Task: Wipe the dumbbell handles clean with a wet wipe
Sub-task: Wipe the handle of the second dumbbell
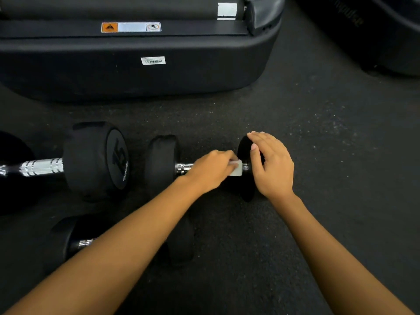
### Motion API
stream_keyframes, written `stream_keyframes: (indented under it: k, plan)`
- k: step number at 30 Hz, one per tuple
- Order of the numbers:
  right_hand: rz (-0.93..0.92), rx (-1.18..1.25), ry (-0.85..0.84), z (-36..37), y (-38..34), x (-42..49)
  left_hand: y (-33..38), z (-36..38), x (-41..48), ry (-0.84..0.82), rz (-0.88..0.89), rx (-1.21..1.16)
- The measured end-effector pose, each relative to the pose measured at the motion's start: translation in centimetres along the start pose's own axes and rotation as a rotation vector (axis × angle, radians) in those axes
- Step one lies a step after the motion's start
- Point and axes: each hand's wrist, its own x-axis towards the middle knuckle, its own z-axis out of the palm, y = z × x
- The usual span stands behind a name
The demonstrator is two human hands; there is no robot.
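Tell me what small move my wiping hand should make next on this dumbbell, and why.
Probably slide the left hand with the wet wipe leftward along the handle: the wipe sits at the handle's right end, the right hand steadies that head, and bare chrome lies to its left.

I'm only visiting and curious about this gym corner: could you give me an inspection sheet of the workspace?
Surface: dark speckled rubber floor.
Job's things: white wipe on the chrome handle of the middle dumbbell; larger dumbbell marked 15 and nearer dumbbell at left.
Clutter: nothing seen.
Hands: left hand grips the wipe; right hand rests on the middle dumbbell's right head.
Cables: nothing seen.
Surroundings: black machine base with stickers behind; another machine upper right.
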Motion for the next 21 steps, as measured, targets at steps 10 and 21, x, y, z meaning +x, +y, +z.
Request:
stream_keyframes:
  k: [10,21]
  plan:
    - [-0.001,-0.005,-0.003,0.1,0.2,0.0,1.4,0.2,1.1,-0.099,-0.082,0.044]
    - [-0.003,0.002,-0.005,0.0,0.2,0.0,0.9,0.6,0.8,-0.054,-0.047,0.101]
